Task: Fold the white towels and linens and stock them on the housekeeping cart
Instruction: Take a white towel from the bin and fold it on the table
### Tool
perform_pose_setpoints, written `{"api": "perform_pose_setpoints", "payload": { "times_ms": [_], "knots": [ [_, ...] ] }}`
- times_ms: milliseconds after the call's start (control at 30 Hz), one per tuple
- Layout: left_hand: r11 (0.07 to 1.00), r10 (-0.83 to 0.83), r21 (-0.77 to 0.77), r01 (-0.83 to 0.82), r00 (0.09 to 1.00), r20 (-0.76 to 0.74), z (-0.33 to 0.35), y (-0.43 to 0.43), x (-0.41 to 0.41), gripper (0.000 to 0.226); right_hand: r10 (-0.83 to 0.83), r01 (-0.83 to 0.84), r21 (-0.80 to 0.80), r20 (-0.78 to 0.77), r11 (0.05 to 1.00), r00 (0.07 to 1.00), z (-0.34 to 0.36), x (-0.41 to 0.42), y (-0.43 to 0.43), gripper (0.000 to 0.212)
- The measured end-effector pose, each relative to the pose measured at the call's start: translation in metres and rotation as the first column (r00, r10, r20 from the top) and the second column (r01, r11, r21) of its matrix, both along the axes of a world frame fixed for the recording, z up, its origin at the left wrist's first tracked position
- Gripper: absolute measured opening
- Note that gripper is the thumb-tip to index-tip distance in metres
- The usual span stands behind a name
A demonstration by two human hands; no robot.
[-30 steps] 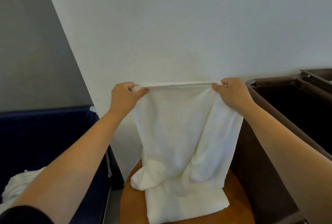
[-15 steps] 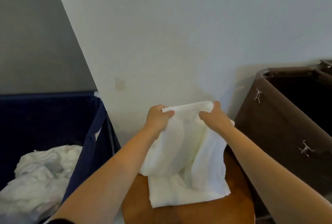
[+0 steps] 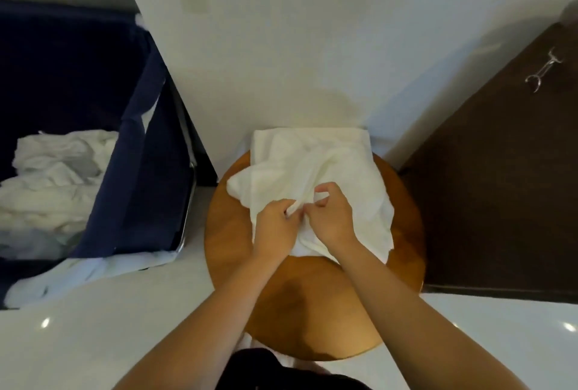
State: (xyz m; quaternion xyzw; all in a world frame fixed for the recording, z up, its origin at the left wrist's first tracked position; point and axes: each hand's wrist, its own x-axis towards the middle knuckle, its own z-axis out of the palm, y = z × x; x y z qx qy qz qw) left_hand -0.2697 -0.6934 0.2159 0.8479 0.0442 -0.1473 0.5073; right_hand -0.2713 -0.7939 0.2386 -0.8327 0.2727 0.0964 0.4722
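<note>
On the left, inside a navy laundry bin (image 3: pixel 134 127), a heap of unfolded white linens (image 3: pixel 53 177) is lying crumpled. At the centre, the white towel (image 3: pixel 328 158) is lying rumpled on a round wooden table (image 3: pixel 312 302), and the person is working at its near part with both hands. The left hand (image 3: pixel 275 227) is pinching a raised fold of cloth between curled fingers and thumb. Just beside it, the right hand (image 3: pixel 331 217) is gripping the same ridge with fingers curled in tight, the two hands almost touching.

The towel is looking soft, light and limp, sagging into creases, so it is likely to slump rather than hold a shape. It is not looking slippery or fragile. Its corners and hemmed edges are probably the best places to take hold, since a pinch in the middle is only bunching it. Its far edge is lying straight along the foot of the white wall (image 3: pixel 312 45), running left to right. The long axis is appearing to run from the wall toward the person, though the rumpling is making that uncertain.

On the right, a brown cart bin (image 3: pixel 500 177) with a metal clip (image 3: pixel 542 70) is standing just beside the table.
</note>
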Motion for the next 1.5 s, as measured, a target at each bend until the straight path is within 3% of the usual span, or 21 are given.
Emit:
{"api": "perform_pose_setpoints", "payload": {
  "times_ms": [167,367,533,633,700,867,933,1000,1067,1133,1333,1400,1500],
  "knots": [
    [0.997,-0.053,0.066,0.051,0.998,0.034,-0.013,0.013,-0.003,0.02,0.061,-0.06,0.018,-0.021,0.998,0.998,-0.012,-0.001,0.008,0.016],
    [0.984,-0.163,0.092,0.154,0.981,0.107,-0.02,0.018,-0.01,0.03,0.009,-0.007,0.042,-0.05,0.999,0.999,-0.021,0.009,0.01,0.016],
    [0.997,-0.074,0.038,0.069,0.985,0.155,-0.023,0.023,-0.008,0.022,0.106,-0.107,-0.009,-0.079,0.994,0.991,-0.025,0.017,0.018,0.016],
    [0.987,-0.157,0.002,0.159,0.972,0.173,-0.027,0.029,-0.001,0.015,0.12,-0.119,0.016,-0.104,0.993,0.987,-0.027,0.022,0.02,0.018],
    [0.973,-0.231,0.063,0.224,0.96,0.158,-0.033,0.031,0.004,0.016,0.13,-0.128,0.022,-0.117,0.992,0.985,-0.028,0.025,0.021,0.015],
    [0.861,-0.366,0.389,0.328,0.93,0.025,-0.052,0.032,0.011,0.014,0.274,-0.267,0.061,-0.185,0.962,0.944,-0.028,0.025,0.028,0.013],
    [0.856,-0.351,0.384,0.346,0.934,-0.061,-0.052,0.037,0.017,0.013,0.414,-0.407,0.08,-0.213,0.91,0.885,-0.026,0.028,0.026,0.016],
    [0.862,-0.309,0.376,0.34,0.94,-0.144,-0.051,0.042,0.023,0.005,0.571,-0.599,-0.067,-0.23,0.798,0.788,-0.025,0.035,0.016,0.023],
    [0.841,-0.275,0.422,0.339,0.939,-0.206,-0.052,0.05,0.027,0.01,0.682,-0.726,-0.366,-0.267,0.582,0.681,-0.026,0.05,-0.001,0.033],
    [0.828,-0.225,0.465,0.314,0.945,-0.239,-0.058,0.059,0.032,0.014,0.733,-0.777,-0.521,-0.362,0.354,0.576,-0.026,0.069,-0.017,0.041],
    [0.752,-0.07,0.608,0.255,0.948,-0.312,-0.081,0.099,0.056,0.014,0.72,-0.874,-0.477,-0.638,-0.09,0.274,-0.021,0.107,-0.036,0.045],
    [0.752,-0.02,0.617,0.232,0.944,-0.33,-0.087,0.112,0.063,0.017,0.733,-0.886,-0.444,-0.646,-0.133,0.213,-0.015,0.116,-0.041,0.047],
    [0.76,0.052,0.623,0.184,0.939,-0.34,-0.091,0.128,0.072,0.024,0.854,-0.912,-0.403,-0.446,0.075,0.267,-0.002,0.119,-0.047,0.035]
  ]
}}
